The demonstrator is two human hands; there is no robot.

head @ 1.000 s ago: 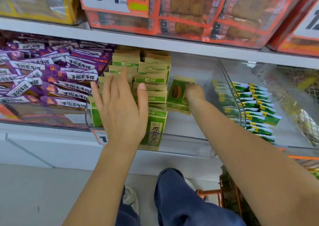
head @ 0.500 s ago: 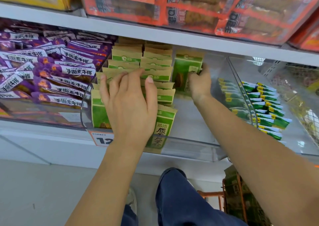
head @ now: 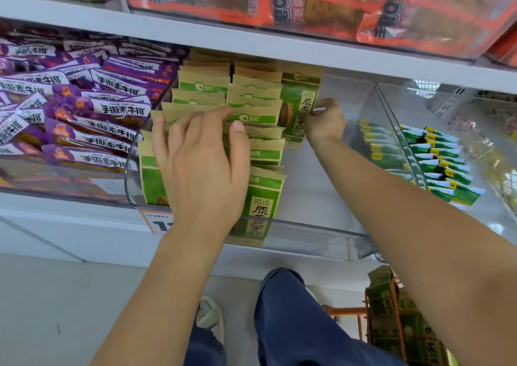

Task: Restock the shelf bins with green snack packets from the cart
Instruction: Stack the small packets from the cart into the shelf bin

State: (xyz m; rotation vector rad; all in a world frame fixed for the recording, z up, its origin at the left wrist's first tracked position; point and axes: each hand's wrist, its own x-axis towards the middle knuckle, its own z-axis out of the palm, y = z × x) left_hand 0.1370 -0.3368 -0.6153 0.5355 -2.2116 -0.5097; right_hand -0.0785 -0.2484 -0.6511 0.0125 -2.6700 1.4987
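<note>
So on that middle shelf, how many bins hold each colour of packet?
Purple packets: 1 bin
Green-and-tan packets: 1 bin
Small green-and-white packets: 1 bin
Total: 3 bins. What lies farther right is too blurred to count.

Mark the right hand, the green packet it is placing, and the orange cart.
Right hand [head: 324, 123], head view, back of the hand.
Green-and-tan snack packet [head: 300, 97], head view, printed front.
Orange wire cart [head: 342, 311], head view, top rail.
</note>
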